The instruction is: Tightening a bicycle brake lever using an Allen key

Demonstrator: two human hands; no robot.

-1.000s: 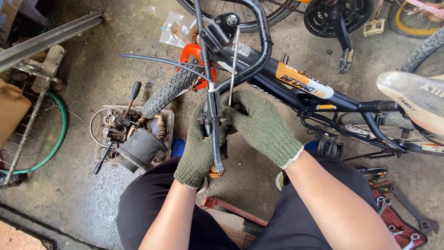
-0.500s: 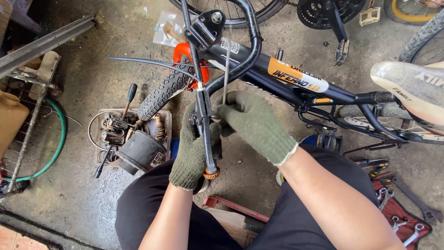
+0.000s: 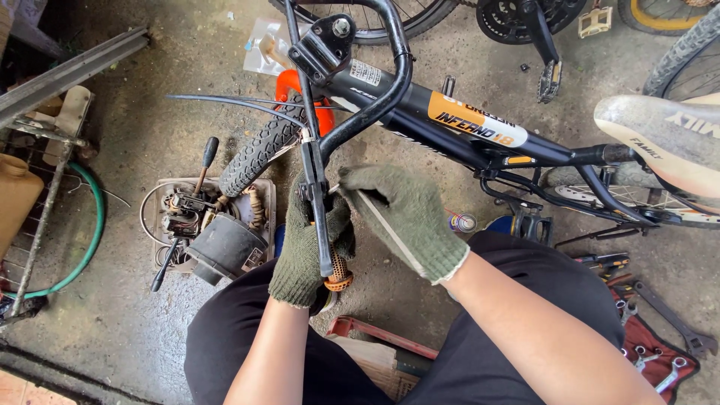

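Observation:
A black bicycle (image 3: 420,112) stands in front of me, its handlebar (image 3: 375,97) curving toward me. Both my hands wear green knit gloves. My left hand (image 3: 304,251) grips the handlebar end beside the black brake lever (image 3: 319,217), just above an orange grip piece (image 3: 339,281). My right hand (image 3: 401,217) holds a thin metal rod-like tool (image 3: 386,229) angled with its tip at the lever clamp. A thin black cable (image 3: 225,101) runs off to the left from the bar.
A shallow tray (image 3: 266,191) with a black motor-like part (image 3: 225,247) and wires sits on the concrete floor at left. A screwdriver (image 3: 202,161) lies there. A grey saddle (image 3: 660,131) is at right. Wrenches on a red cloth (image 3: 660,352) lie at lower right. Green hose (image 3: 94,225) at far left.
The rod in my right hand has swung from standing upright along the bar to lying slanted under my palm, tip at the lever clamp. My left hand stays on the handlebar.

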